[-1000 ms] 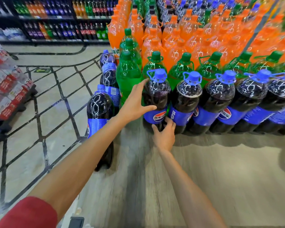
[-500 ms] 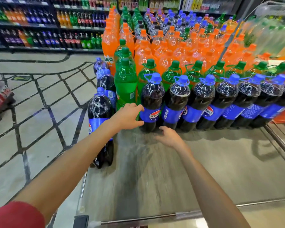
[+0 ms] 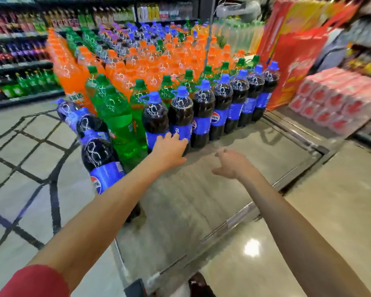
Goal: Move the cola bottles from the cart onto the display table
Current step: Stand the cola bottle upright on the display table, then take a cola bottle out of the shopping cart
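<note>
A row of dark cola bottles with blue caps and blue labels stands along the front of the stock on the low display table. My left hand reaches forward, and its fingers touch the lower labels of the two leftmost bottles in that row. Hovering just above the bare table top to the right, my right hand holds nothing, fingers loosely curled. More cola bottles stand in a line down the table's left edge. No cart is in view.
Green bottles and a large block of orange bottles fill the table behind the cola. Red-and-white packs and a red banner stand at the right. Drink shelves line the left aisle.
The view has swung to the right and pulled back. My left hand stays at the leftmost front bottles. My right hand has drawn back from the bottles and lifted off the table.
</note>
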Tool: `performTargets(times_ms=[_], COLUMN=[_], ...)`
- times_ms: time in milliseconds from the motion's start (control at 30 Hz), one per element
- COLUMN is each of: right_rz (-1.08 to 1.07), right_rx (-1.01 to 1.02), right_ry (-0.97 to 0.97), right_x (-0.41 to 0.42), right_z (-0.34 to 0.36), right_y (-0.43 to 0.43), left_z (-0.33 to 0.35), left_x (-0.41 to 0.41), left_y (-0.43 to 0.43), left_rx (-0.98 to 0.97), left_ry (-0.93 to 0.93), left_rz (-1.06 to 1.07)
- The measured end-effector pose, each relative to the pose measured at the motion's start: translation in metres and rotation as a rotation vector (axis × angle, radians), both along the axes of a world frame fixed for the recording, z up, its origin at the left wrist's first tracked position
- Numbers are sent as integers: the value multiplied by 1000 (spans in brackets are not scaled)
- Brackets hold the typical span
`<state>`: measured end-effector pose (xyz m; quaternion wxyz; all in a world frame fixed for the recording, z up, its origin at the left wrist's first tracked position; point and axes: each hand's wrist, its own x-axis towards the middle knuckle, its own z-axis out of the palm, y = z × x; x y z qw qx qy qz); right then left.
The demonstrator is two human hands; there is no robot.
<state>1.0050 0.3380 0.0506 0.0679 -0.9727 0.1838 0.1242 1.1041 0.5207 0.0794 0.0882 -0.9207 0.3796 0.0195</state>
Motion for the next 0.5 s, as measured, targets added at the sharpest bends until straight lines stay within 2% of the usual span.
performTargets(times_ms=[267, 500], right_rz=[-291, -598], right_rx=[-68, -31], right_ry=[42, 96], right_x=[-151, -318], right_z=[27, 29], right_y=[-39, -57], left_z=[14, 25], left_x=[-95, -223], left_y=[-84, -162], left_rx=[12, 35], left_ry=[-9, 43], left_rz=[-311, -651])
